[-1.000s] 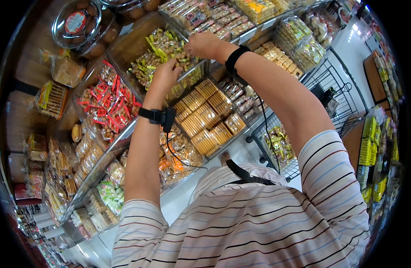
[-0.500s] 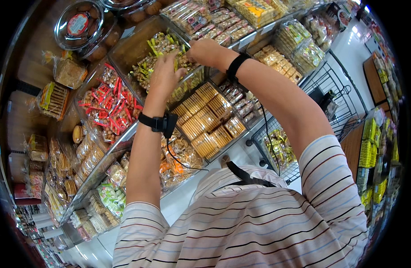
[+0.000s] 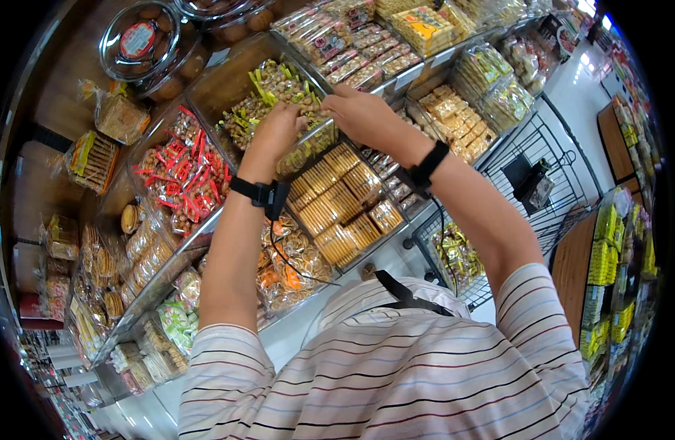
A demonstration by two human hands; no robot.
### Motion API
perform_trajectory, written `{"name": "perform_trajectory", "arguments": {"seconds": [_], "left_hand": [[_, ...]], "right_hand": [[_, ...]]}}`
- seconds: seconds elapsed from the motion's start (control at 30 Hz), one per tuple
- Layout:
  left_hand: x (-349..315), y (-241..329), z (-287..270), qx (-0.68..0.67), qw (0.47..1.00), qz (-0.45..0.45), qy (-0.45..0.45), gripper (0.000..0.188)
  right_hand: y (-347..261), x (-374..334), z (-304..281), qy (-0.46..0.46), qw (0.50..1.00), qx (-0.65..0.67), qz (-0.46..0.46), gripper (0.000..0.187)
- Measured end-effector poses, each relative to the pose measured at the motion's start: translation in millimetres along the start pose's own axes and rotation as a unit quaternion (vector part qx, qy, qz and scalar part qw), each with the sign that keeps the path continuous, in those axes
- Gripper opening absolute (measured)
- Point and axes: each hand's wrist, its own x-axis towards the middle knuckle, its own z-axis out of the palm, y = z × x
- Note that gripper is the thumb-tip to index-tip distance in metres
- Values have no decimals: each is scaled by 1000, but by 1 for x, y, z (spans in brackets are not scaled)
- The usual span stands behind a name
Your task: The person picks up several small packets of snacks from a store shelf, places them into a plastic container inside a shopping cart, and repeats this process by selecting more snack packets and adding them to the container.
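Note:
My left hand (image 3: 276, 132) is over the near side of a clear bin (image 3: 231, 67). That bin holds small clear snack packets with yellow ties (image 3: 258, 105). Its fingers are curled in, and what they hold, if anything, is hidden. At the bin's right corner is my right hand (image 3: 363, 121), its thumb and fingers pressed together beside the clear wall. I cannot make out anything in its pinch. Black straps (image 3: 258, 192) circle both wrists, with thin cables running from them.
Red-tied snack packets (image 3: 182, 165) fill the bin on the left. Wrapped stacks of biscuits (image 3: 334, 202) lie nearer me. Round clear tubs (image 3: 139, 40) stand at the far left. A wire shopping cart (image 3: 550, 147) with yellow packets stands at the right, near a shelf of yellow packages (image 3: 609, 257).
My left hand's fingers have gone from spread to curled. The right hand has shifted slightly right and nearer, staying by the bin's corner. The whole view has shifted a little.

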Motion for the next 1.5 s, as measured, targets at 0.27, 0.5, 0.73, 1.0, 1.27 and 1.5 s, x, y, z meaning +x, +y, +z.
{"name": "perform_trajectory", "arguments": {"seconds": [0.27, 0.5, 0.73, 1.0, 1.27, 1.5], "left_hand": [[16, -69, -77, 121, 986, -78, -82, 39], [23, -99, -54, 139, 954, -105, -243, 43], [11, -71, -43, 63, 943, -175, -274, 41], [47, -70, -94, -3, 932, -220, -289, 36], [115, -153, -71, 304, 927, -118, -186, 26], [124, -160, -37, 316, 938, -72, -120, 24]], "right_hand": [[-27, -68, -14, 79, 968, 204, 121, 19], [-30, -111, 11, 54, 913, 342, 214, 23], [-26, -138, 18, 15, 870, 395, 295, 22], [-21, -151, 9, 30, 808, 480, 342, 20], [-8, -166, 4, 19, 820, 431, 375, 19], [3, -186, 7, 33, 807, 427, 407, 18]]}}
